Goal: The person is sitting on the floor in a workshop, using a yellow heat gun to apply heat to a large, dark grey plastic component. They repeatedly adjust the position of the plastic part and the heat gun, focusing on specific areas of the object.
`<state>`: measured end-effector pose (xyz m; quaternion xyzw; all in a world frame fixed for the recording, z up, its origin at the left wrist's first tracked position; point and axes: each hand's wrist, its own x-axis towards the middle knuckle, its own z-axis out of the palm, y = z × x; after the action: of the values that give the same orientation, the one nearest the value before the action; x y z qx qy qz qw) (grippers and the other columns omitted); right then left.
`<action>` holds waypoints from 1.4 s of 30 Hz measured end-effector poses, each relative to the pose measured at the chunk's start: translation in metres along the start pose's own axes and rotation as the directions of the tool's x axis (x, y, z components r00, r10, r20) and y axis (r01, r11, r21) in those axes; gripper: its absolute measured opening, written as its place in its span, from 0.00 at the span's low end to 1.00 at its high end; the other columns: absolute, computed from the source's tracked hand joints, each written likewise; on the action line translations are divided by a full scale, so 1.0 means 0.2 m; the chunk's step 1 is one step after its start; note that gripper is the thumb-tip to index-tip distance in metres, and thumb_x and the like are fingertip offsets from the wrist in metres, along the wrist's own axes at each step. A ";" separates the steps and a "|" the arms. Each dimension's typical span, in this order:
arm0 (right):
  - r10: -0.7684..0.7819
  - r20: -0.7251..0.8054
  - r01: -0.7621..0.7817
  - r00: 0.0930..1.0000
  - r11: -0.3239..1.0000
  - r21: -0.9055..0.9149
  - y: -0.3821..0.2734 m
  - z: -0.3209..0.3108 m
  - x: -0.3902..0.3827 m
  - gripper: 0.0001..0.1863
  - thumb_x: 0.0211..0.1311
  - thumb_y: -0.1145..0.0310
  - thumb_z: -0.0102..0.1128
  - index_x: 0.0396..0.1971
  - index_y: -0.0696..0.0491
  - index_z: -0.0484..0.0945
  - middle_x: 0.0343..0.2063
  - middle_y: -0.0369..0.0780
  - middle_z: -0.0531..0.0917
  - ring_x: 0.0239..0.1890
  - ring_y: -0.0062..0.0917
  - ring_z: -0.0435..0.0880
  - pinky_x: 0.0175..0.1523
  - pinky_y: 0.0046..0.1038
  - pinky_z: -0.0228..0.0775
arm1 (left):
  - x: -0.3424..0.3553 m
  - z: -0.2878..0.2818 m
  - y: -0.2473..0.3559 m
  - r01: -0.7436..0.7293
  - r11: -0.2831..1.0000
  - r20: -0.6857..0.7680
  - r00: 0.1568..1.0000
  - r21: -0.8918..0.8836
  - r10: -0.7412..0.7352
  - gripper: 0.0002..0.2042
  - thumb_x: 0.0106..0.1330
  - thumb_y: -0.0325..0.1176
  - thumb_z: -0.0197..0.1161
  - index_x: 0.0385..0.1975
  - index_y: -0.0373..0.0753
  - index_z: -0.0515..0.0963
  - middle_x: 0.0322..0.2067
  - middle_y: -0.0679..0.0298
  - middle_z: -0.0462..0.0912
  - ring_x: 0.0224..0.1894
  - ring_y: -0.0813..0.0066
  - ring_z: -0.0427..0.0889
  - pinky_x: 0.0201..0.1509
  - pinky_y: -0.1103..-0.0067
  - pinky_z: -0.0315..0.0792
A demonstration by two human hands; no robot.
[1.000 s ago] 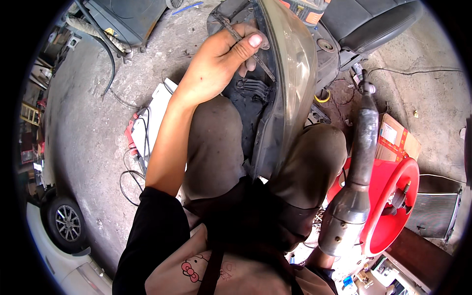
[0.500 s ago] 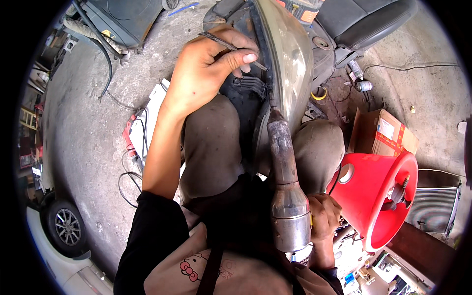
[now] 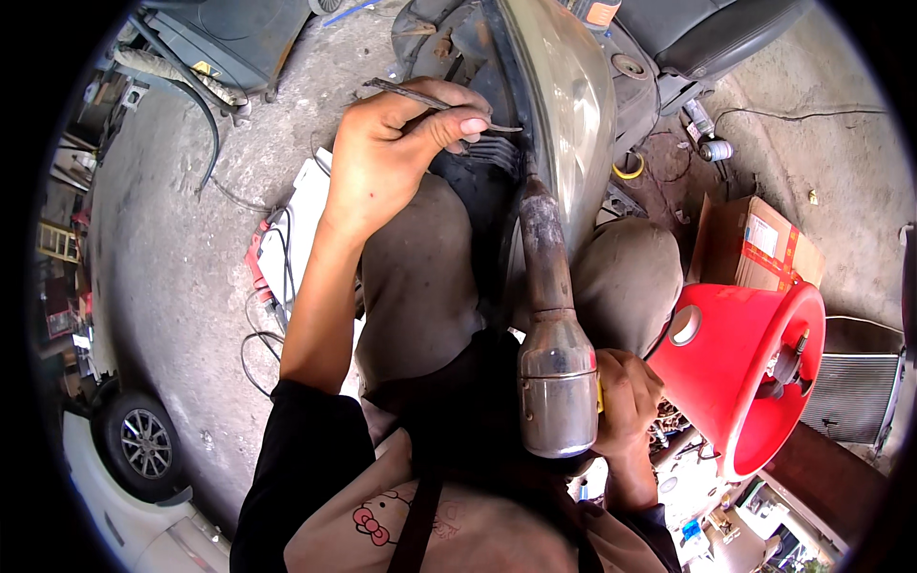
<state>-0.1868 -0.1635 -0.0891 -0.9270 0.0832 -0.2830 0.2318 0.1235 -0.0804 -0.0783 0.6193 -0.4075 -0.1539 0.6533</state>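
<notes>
My left hand (image 3: 377, 158) pinches a thin, dark metal pick (image 3: 394, 89) between thumb and fingers. Its tip reaches the dark rim of a car headlight (image 3: 570, 95) with a yellowed clear lens, which stands between my knees. Lower down, my right hand (image 3: 626, 396) is closed around a heat gun (image 3: 554, 344) with a long metal barrel. The narrow nozzle points at the headlight's edge, close below the pick's tip. Most of the heat gun's grip is hidden behind the barrel and my fingers.
At my right lies a red bucket-like container (image 3: 712, 334) with metal parts inside, beside a cardboard box (image 3: 764, 244). Yellow tape (image 3: 629, 167), a spray can (image 3: 714, 151) and a black seat (image 3: 726, 43) are farther off. Cables (image 3: 277, 248) trail on the left floor.
My left hand has moved slightly down, and the pick now lies flatter, its tip against the headlight rim. The heat gun has shifted up and a little left in the picture.
</notes>
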 end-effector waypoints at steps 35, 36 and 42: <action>0.001 0.007 -0.001 1.000 1.000 -0.014 0.01 0.05 -0.01 0.22 0.42 0.71 0.69 0.41 0.62 0.77 0.30 0.44 0.82 0.26 0.34 0.84 0.31 0.31 0.76 | 0.01 0.01 0.06 -0.117 0.946 0.119 0.989 0.302 0.085 0.07 0.67 0.23 0.64 0.32 0.24 0.83 0.39 0.54 0.87 0.42 0.67 0.86 0.49 0.77 0.79; 0.002 0.010 -0.001 1.000 1.000 -0.021 0.01 0.05 0.00 0.22 0.42 0.71 0.69 0.41 0.62 0.77 0.30 0.44 0.82 0.26 0.34 0.84 0.31 0.31 0.76 | 0.02 0.01 0.05 -0.093 0.959 0.114 0.991 0.267 0.065 0.07 0.67 0.23 0.63 0.33 0.24 0.83 0.39 0.54 0.87 0.42 0.68 0.86 0.48 0.77 0.79; 0.002 -0.010 -0.002 1.000 1.000 -0.016 0.00 0.06 0.00 0.22 0.42 0.71 0.69 0.40 0.62 0.78 0.30 0.43 0.82 0.26 0.34 0.84 0.30 0.31 0.75 | 0.04 -0.01 0.03 -0.098 0.969 0.140 0.988 0.227 0.067 0.07 0.69 0.24 0.63 0.35 0.24 0.83 0.39 0.54 0.87 0.39 0.70 0.85 0.44 0.79 0.79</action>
<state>-0.1794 -0.1594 -0.0973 -0.9274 0.0875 -0.2865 0.2240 0.1286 -0.0846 -0.0701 0.6626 -0.4902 -0.1182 0.5537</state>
